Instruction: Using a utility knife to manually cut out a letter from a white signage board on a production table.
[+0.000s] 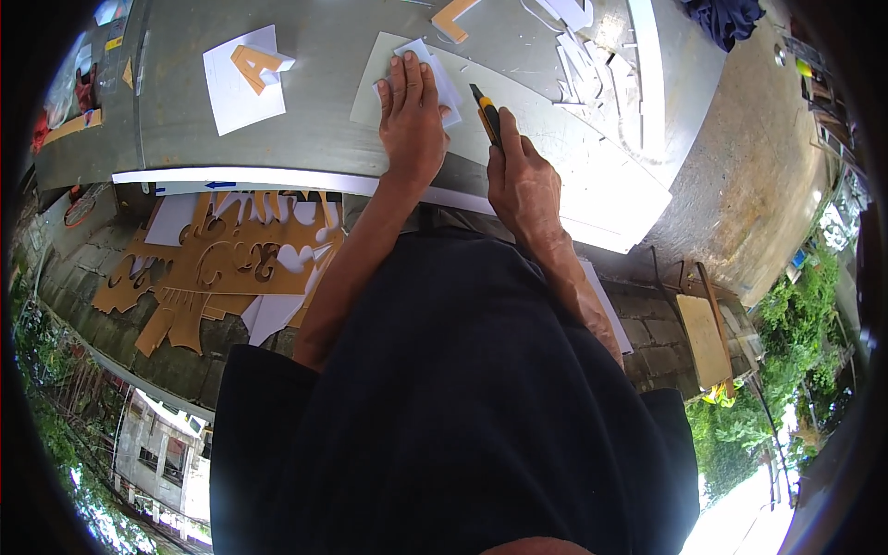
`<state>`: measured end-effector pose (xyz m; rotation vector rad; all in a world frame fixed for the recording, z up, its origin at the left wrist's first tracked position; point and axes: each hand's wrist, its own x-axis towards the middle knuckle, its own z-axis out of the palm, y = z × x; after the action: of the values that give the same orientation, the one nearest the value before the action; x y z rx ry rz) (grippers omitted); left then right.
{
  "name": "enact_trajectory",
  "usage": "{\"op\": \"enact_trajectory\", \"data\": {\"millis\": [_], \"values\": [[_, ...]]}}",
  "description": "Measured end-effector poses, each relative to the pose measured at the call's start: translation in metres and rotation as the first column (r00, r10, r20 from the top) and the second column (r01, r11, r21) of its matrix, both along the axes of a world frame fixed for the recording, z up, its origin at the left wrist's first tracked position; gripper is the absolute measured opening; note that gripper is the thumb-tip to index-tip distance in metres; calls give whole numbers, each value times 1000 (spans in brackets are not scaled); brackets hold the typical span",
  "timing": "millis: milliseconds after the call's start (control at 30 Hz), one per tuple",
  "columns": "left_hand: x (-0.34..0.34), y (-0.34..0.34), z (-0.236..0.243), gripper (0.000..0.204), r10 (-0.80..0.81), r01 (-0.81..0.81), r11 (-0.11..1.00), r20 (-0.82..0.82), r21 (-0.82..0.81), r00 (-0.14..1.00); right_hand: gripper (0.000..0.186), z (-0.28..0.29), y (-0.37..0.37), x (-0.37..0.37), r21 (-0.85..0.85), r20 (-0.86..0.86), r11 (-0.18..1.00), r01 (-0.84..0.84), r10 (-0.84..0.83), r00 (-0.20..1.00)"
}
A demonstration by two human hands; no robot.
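My left hand (407,116) lies flat, fingers stretched out, on small white pieces (444,83) over a pale sheet (365,97) on the grey table (166,111). My right hand (523,180) grips a yellow and black utility knife (486,116), its tip just right of the white pieces. To the left, a brown letter-shaped cutout (250,65) rests on a white square (231,109). Another brown cutout (444,23) lies above my hands, and several white offcuts (592,74) are at the right.
Brown and white cutout scraps (213,259) are piled below the table at left. A long white strip (647,102) lies at the table's right. Dark cloth (721,18) sits top right; a board (703,342) leans lower right. Clutter (79,92) lines the far-left edge.
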<state>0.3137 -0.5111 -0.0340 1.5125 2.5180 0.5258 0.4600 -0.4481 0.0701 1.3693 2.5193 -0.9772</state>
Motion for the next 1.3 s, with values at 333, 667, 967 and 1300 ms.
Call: {"op": "enact_trajectory", "data": {"millis": [333,667,967,1300], "values": [[-2,2,0,70,-5,5,1000,57,0,998,45,-37,29,-49,41,-172,997,-60,67,983],[-3,1,-1,68,-10,10,1000,51,-16,999,46,-36,24,-53,45,-119,994,-101,105,987],[-2,1,2,62,1,-2,1000,48,20,999,53,-34,5,-45,179,-25,974,-135,142,990],[0,2,-2,69,3,-3,1000,39,8,999,60,-18,-19,-5,179,73,965,-192,181,981]]}}
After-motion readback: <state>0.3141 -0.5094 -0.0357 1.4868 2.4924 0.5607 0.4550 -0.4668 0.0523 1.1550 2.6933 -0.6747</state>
